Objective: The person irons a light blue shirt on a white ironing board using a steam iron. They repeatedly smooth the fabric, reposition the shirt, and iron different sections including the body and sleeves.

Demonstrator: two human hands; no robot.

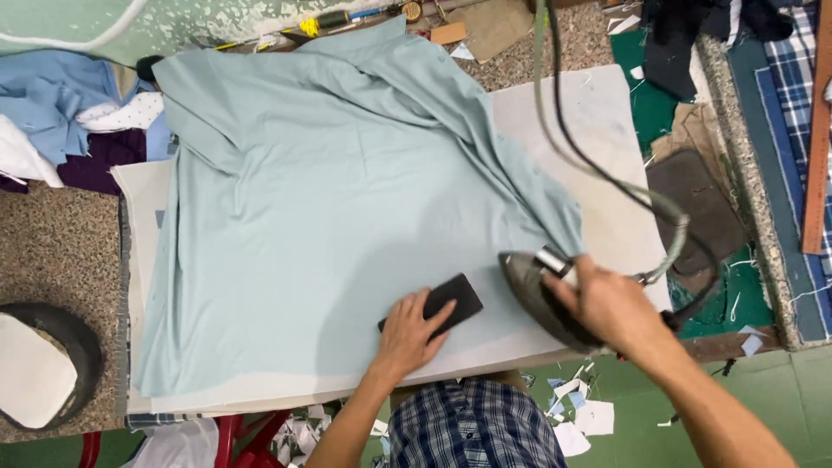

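A pale blue-green shirt lies spread over a white padded ironing board. My left hand rests on a flat black rectangular block that sits on the shirt near the board's front edge. My right hand grips the handle of a dark metal iron at the shirt's right edge, tilted with its nose pointing left. The iron's cord loops up and away across the board.
Folded blue, white and purple clothes are piled at the left. A round black and white object sits lower left. Dark fabric pieces, checked cloth and a wooden ruler lie on the right. Paper scraps litter the green floor.
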